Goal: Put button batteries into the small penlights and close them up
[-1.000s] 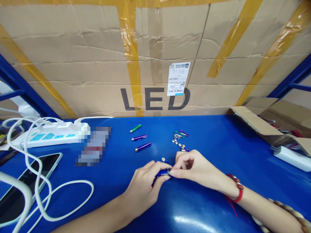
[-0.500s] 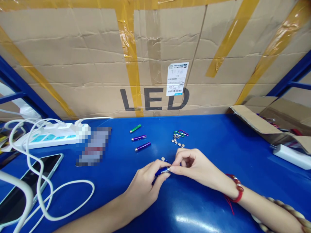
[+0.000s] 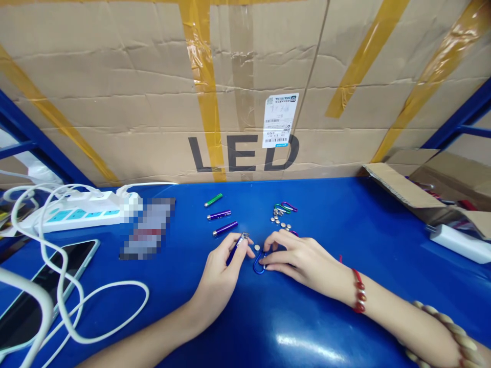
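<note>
1. Risk: the small blue flashlight (image 3: 235, 247) sits only in the fingertips of the left hand (image 3: 220, 276), its open metal end tilted up and away; if the tilt drops, anything loose inside could, I judge, spill onto the counter (image 3: 345, 220).
2. Risk: the loose button cell (image 3: 257, 247) lies just beside both hands, and a brush from a finger would likely send it sliding on the glossy blue surface.
3. Risk: the blue carabiner clip (image 3: 259, 266) is pinned flat under the fingertips of the right hand (image 3: 297, 258), not gripped, so it could skid when pressed.
4. Left hand: curled closed around the flashlight, forearm lying across the counter from the lower left.
5. Right hand: palm down, fingers spread and lightly bent, enclosing nothing, wrist low, a red bead bracelet (image 3: 358, 291) on it.
6. Beyond the hands lie more button cells (image 3: 282, 225) and three finished flashlights (image 3: 219, 215).
</note>
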Demonstrator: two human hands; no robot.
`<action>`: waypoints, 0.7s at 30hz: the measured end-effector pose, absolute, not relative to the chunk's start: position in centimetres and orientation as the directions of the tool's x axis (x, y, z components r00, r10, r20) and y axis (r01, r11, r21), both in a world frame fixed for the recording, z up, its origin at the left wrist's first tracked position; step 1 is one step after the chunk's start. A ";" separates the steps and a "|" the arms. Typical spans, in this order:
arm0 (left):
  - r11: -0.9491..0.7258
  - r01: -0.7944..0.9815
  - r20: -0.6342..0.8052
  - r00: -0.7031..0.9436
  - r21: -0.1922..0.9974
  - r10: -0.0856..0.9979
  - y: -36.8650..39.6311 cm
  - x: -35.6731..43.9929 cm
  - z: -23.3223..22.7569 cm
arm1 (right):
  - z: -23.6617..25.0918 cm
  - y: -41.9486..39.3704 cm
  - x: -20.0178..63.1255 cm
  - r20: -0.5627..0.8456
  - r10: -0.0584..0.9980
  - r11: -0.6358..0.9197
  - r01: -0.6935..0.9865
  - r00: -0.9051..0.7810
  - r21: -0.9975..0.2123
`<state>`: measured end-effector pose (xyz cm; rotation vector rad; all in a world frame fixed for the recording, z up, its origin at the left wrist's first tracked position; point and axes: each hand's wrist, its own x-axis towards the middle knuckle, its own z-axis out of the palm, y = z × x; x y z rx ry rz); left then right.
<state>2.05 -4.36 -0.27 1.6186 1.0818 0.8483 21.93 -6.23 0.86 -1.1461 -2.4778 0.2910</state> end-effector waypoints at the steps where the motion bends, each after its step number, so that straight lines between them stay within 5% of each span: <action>1: -0.112 0.257 0.013 0.356 0.960 0.934 -4.4 2.0 -0.3 | 0.8 -6.2 21.9 0.268 0.760 0.650 0.686 -0.592 -0.326; 21: -0.191 0.297 0.047 0.430 0.935 0.901 -4.7 2.4 -0.1 | 1.2 -6.7 20.9 0.318 0.699 0.714 0.600 -0.641 -0.361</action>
